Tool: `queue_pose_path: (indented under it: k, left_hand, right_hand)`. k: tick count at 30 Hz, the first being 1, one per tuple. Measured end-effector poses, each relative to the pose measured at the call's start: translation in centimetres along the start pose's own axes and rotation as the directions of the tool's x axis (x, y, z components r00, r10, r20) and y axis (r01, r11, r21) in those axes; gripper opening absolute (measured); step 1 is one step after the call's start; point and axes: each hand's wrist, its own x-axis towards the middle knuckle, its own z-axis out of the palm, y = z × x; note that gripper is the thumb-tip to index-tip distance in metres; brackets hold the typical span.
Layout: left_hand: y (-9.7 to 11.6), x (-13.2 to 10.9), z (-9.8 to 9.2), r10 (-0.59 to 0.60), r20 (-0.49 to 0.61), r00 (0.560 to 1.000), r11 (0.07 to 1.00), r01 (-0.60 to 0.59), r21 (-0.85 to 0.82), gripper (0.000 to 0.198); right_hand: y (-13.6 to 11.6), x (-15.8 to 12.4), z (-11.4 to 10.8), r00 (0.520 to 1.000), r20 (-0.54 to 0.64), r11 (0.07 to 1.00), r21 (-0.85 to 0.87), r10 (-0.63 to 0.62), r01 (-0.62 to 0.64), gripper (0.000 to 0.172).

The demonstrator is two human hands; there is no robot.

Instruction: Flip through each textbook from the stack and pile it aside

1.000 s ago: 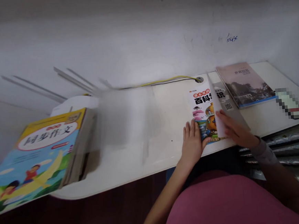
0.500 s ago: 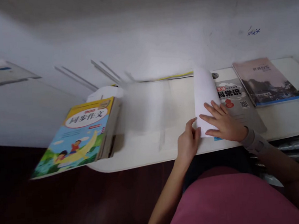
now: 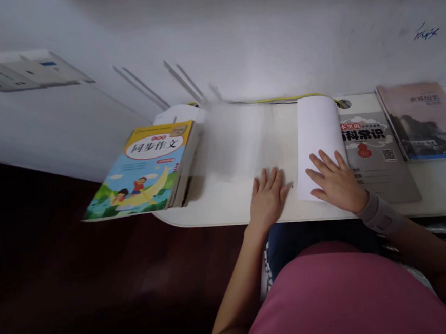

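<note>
A folded sheet of white paper (image 3: 316,134) lies on the white desk (image 3: 226,208), its right part overlapping a grey booklet (image 3: 386,175). My right hand (image 3: 336,181) rests on the paper's lower right part with fingers spread, pressing flat and gripping nothing. To the left of the paper, my left hand (image 3: 267,197) lies palm down on the bare desk top, fingers stretched out and apart from the sheet.
A stack of books with a colourful cover (image 3: 142,168) overhangs the desk's left end. A pinkish history book (image 3: 423,120) lies at the right. Behind, a yellow cable (image 3: 279,100) runs along the wall, where a socket panel (image 3: 26,69) is mounted at the left.
My left hand has let go of the paper's left edge and moved left onto the desk. My right hand stays on the paper. The camera view has shifted left.
</note>
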Motion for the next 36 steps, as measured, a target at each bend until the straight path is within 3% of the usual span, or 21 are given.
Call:
queue_pose_path:
  k: [15,18,22,26,29,36]
  left_hand:
    - [3.3,0.3,0.1,-0.151,0.061,0.987,0.984,0.145,0.104,0.074]
    - [3.5,0.2,0.3,-0.147,0.069,0.987,0.983,0.138,0.117,0.071]
    - [3.2,0.1,0.4,-0.139,0.055,0.989,0.985,0.132,0.110,0.069]
    - [3.0,0.0,0.7,-0.124,0.025,0.992,0.988,0.121,0.096,0.069]
    - [3.0,-0.1,0.9,-0.128,0.008,0.992,0.988,0.127,0.088,0.068]
    - [3.2,-0.2,0.9,-0.133,-0.015,0.991,0.986,0.134,0.099,0.073]
  right_hand:
    - [-1.3,0.4,-0.2,0.999,0.012,0.999,0.020,-0.036,0.036,0.040]
    - [1.3,2.4,-1.0,0.999,0.009,0.998,0.051,-0.034,0.033,0.043]
    - [8.1,8.5,-1.2,0.983,-0.076,0.980,0.118,0.168,-0.158,0.063]
    - [12.7,13.6,-0.2,0.944,0.028,0.932,0.153,0.328,-0.329,0.082]
    - [12.8,14.8,0.6,0.936,0.039,0.928,0.120,0.351,-0.353,0.077]
    - [11.2,14.1,1.7,0.913,-0.046,0.914,0.048,0.405,-0.403,0.054]
